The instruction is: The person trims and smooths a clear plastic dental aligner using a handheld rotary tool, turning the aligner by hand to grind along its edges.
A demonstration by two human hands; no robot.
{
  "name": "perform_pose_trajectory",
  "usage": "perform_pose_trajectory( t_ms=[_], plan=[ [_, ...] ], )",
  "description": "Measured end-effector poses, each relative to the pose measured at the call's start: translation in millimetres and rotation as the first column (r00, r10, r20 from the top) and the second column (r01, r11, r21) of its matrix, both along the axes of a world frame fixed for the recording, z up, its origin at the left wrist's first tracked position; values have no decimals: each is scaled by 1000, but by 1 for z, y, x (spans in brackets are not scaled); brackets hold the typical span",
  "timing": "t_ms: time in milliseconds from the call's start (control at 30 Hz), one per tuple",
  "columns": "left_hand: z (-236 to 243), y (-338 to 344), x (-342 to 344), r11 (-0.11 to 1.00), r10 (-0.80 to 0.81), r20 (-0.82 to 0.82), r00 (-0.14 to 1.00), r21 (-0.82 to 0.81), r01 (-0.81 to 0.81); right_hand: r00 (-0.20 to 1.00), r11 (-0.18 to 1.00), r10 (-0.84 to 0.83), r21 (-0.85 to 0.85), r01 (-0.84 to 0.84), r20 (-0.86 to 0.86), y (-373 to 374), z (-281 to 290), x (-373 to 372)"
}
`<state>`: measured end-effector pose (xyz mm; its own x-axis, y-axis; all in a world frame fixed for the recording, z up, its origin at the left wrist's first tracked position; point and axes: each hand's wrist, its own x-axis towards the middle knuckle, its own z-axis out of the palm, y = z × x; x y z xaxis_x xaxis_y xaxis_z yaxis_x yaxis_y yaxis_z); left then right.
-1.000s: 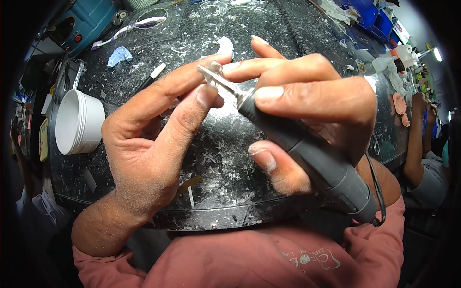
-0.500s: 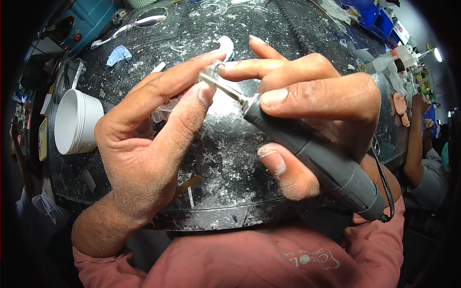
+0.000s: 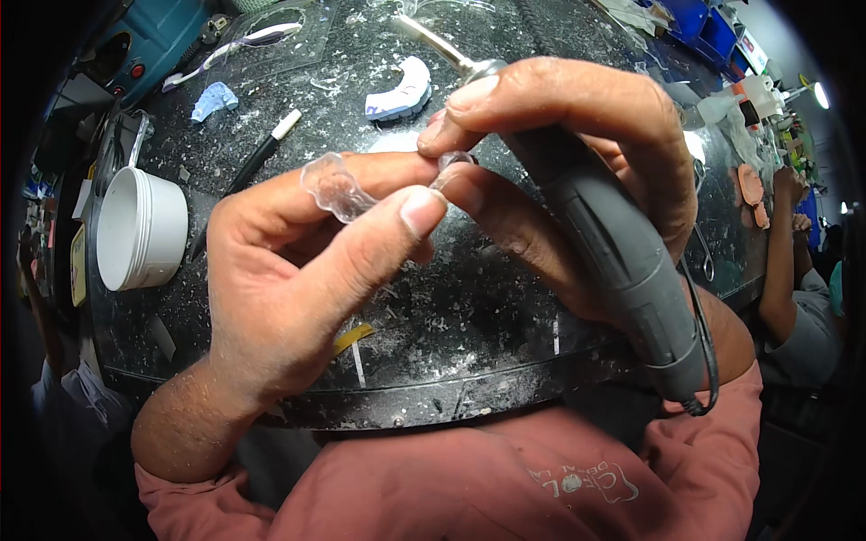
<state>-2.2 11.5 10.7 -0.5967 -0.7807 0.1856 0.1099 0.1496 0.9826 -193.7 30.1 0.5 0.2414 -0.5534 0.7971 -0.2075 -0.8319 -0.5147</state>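
Note:
My left hand (image 3: pixel 271 252) pinches a clear plastic dental aligner (image 3: pixel 336 187) between thumb and fingertips. One curved end of the aligner stands up over my left fingers. Its other end lies at my right thumb and a fingertip, which pinch it too. My right hand (image 3: pixel 591 99) also grips a dark grey rotary handpiece (image 3: pixel 618 252), its cord trailing from the lower end. The metal bur (image 3: pixel 435 41) points up and left, apart from the aligner. Just beyond my hands lies a pale blue dental model (image 3: pixel 401 92). White dust coats my skin less thickly than the bench.
The black bench top (image 3: pixel 451 361) is strewn with white shavings. A white tub (image 3: pixel 162 230) stands at the left, near a black marker (image 3: pixel 257 153). Farther back lie a blue plaster piece (image 3: pixel 214 102) and a toothbrush (image 3: pixel 239 47). Another person's arm (image 3: pixel 780 257) shows far right.
The handpiece has swung up and away, so its bur no longer meets the aligner. My right thumb and a finger now pinch the aligner, which has turned into plain view.

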Motion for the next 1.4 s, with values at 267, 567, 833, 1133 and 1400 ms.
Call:
perform_pose_trajectory(
  t_ms=[267, 567, 833, 1133, 1400],
  plan=[
    [-11, -14, 1, 972, 118, -113, 986, 215, -92, 989, 965, -129, 220, 142, -73, 14, 19, 9],
    [-3, -9, 1, 984, 64, -55, 996, 168, -54, 980, 972, -172, 145, 185, -102, 9, 14, -2],
    [0, -7, 0, 968, 5, -13, 1000, 252, -2, 986, 986, -127, 96, 137, -109, 3, 8, -2],
    [-1, -9, -1, 907, -2, -122, 993, 419, 53, 989, 975, -132, 170, 140, -60, 2, 7, 2],
    [7, -11, 2, 850, -40, -224, 974, 504, 151, 972, 942, -205, 247, 229, -119, 9, 27, -6]
  ],
)
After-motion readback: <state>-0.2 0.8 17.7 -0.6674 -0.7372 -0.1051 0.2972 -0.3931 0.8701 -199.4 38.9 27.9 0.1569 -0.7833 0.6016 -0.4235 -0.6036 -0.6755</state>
